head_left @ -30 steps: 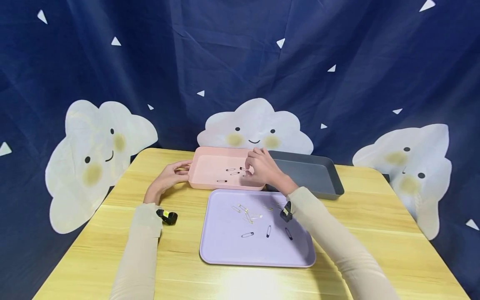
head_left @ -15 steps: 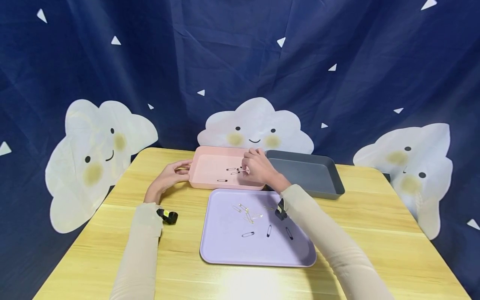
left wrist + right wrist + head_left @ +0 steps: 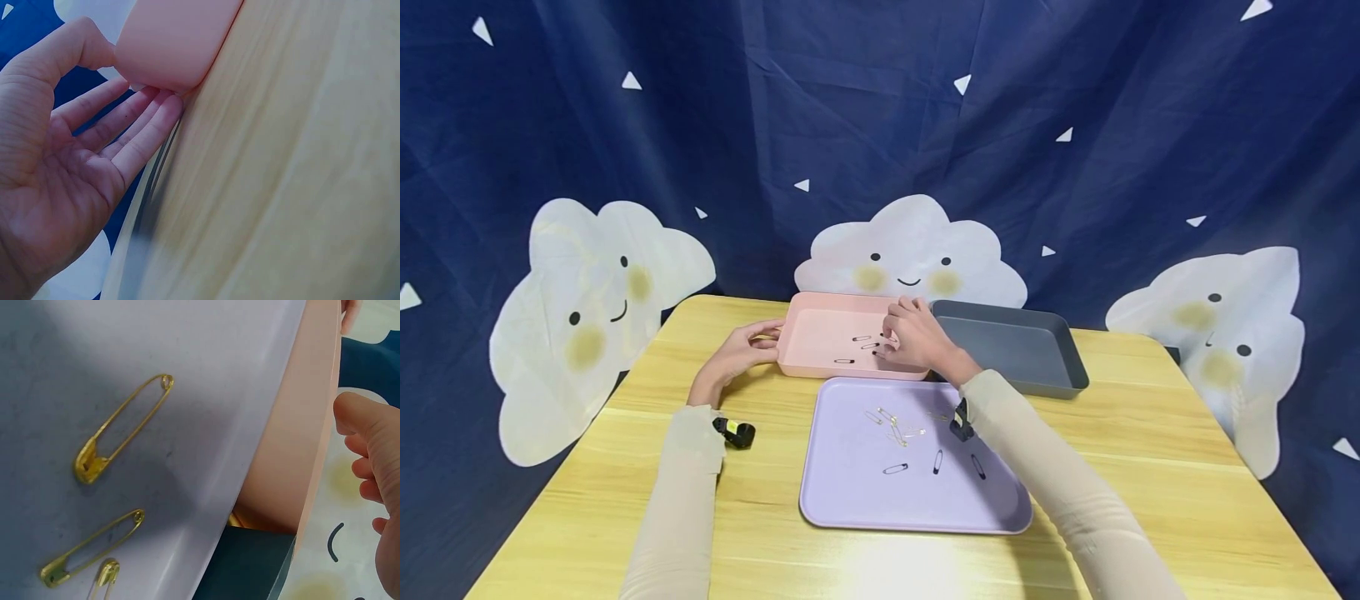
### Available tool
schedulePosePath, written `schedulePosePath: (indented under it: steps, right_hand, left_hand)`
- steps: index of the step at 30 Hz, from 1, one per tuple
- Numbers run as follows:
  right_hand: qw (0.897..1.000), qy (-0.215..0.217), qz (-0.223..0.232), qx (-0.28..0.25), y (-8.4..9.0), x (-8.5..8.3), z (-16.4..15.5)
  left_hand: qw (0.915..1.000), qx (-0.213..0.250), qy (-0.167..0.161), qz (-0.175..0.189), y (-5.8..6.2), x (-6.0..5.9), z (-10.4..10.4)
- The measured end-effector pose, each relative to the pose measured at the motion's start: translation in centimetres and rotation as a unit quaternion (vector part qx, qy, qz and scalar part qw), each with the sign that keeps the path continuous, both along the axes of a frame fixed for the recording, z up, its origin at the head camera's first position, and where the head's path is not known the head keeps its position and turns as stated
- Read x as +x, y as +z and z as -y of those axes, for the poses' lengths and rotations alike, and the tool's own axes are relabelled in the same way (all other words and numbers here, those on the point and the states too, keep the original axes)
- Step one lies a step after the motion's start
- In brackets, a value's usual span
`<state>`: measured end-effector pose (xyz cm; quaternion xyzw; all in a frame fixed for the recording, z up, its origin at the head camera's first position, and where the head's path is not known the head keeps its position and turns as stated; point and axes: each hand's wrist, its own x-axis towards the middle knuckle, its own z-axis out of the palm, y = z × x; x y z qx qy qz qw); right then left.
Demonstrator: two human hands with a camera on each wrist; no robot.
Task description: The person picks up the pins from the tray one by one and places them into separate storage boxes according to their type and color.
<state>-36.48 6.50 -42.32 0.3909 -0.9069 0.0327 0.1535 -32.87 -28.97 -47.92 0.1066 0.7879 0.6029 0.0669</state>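
Observation:
In the head view my left hand [image 3: 739,354] holds the left end of the pink tray [image 3: 820,321]. The left wrist view shows the thumb at its wall and the fingertips by its base. My right hand [image 3: 917,337] reaches into that tray with curled fingers. They seem to pinch a black safety pin [image 3: 877,354], though the hand partly hides the grip. In the right wrist view the fingers [image 3: 369,481] curl behind the thumb. Several black safety pins [image 3: 845,361] lie in the pink tray. On the purple tray [image 3: 850,492] are several gold safety pins [image 3: 125,428] and three black ones.
A dark grey tray [image 3: 1011,342] stands right of the pink one, beside my right wrist. The purple tray sits in front of both on the wooden table [image 3: 1150,467]. Behind the table hangs a blue curtain [image 3: 880,108] with clouds.
My right hand has shifted slightly left over the pink tray. A black safety pin by its fingertips now lies nearer the tray's front. My left hand has stayed still.

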Motion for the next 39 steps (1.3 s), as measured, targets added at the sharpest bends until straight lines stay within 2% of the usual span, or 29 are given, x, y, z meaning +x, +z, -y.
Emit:
schedulePosePath:
  steps: [13,21,25,32,39]
  right_hand:
    - [1.000,-0.001,0.005,-0.005,-0.1,0.5,-0.3]
    - [0.999,0.035,-0.004,-0.029,-0.1,1.2,-0.9]
    - [0.999,0.046,-0.006,-0.024,0.2,1.7,-1.3]
    - [0.997,0.073,-0.013,-0.019,0.5,2.9,-2.4]
    - [0.995,0.104,-0.001,-0.010,0.8,5.2,-3.5]
  left_hand:
    - [1.0000,-0.001,-0.002,0.000,0.0,0.0,-0.1]
    - [1.0000,-0.003,-0.001,-0.002,0.1,0.0,-0.1]
    - [1.0000,0.000,-0.002,-0.003,0.0,0.0,0.0]
    - [1.0000,0.003,-0.004,-0.004,0.0,0.1,-0.1]
    - [1.0000,0.001,-0.002,-0.001,0.1,0.1,-0.1]
